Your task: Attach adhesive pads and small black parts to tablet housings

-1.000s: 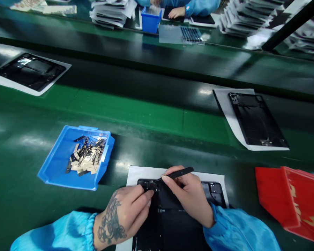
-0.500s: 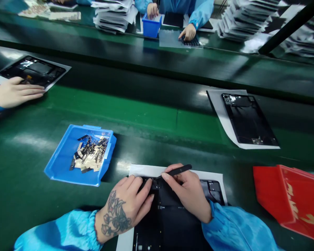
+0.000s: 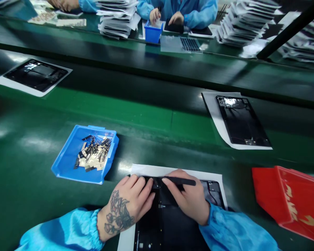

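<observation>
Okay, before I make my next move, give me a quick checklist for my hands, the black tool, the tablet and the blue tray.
1. Black tool gripped: ok, it is between the thumb and fingers of your right hand.
2. Left hand in place: ok, its fingers are at the tablet's far edge.
3. Tablet on its white paper: ok, the paper shows around it.
4. Far edge in full view: not ok, your hands cover part of it.
5. Tool tip touching the right spot: cannot tell, too small and partly hidden.
6. Blue tray stocked: ok, small parts are piled inside.
</observation>
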Demonstrator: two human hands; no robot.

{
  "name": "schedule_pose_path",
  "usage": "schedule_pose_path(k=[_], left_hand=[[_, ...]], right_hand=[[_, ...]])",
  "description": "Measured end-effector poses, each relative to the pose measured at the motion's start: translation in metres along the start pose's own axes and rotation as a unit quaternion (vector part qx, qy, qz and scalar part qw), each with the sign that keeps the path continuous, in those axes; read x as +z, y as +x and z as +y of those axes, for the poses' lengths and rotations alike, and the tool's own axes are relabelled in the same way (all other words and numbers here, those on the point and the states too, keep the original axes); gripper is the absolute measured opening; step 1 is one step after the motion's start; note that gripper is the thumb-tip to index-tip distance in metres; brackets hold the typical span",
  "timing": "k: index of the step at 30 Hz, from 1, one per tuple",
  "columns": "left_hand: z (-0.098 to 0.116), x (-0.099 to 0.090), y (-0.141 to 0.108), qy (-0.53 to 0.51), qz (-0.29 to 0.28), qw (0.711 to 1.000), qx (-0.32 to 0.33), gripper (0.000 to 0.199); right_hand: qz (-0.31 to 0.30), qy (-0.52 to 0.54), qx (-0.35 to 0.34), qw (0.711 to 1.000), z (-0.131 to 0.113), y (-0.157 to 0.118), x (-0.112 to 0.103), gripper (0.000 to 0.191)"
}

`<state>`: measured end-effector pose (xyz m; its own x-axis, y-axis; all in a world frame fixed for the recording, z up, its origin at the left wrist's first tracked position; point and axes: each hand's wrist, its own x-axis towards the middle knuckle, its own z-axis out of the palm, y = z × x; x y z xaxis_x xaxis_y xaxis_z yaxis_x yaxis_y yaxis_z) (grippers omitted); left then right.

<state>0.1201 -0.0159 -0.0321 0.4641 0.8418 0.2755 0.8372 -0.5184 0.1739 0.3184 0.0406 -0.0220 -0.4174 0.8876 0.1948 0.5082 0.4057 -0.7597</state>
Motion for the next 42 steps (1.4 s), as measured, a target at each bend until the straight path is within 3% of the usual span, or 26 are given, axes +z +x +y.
schedule_pose_path(k=[3, 14, 27, 35, 42], left_hand=[[0.0, 0.001, -0.001, -0.001, 0.003, 1.0, -0.005, 0.03], [0.0, 0.001, -0.001, -0.005, -0.003, 1.0, -0.007, 0.03], [0.001, -0.001, 0.0, -0.025, 0.002, 1.0, -0.008, 0.037], [0.001, 0.0, -0.001, -0.028, -0.009, 0.999, -0.012, 0.037], [0.002, -0.001, 0.001, -0.034, 0.002, 0.999, -0.012, 0.037]], right_hand=[[0.023, 0.001, 0.009, 1.0, -0.002, 0.0, -0.006, 0.009], [-0.008, 0.067, 0.042, 0.997, -0.007, -0.002, -0.003, 0.006], [-0.034, 0.137, 0.209, 0.968, -0.003, 0.001, 0.0, 0.009], [-0.032, 0.145, 0.225, 0.963, -0.001, 0.002, 0.002, 0.011], [-0.026, 0.093, 0.191, 0.977, -0.002, -0.001, 0.002, 0.008]])
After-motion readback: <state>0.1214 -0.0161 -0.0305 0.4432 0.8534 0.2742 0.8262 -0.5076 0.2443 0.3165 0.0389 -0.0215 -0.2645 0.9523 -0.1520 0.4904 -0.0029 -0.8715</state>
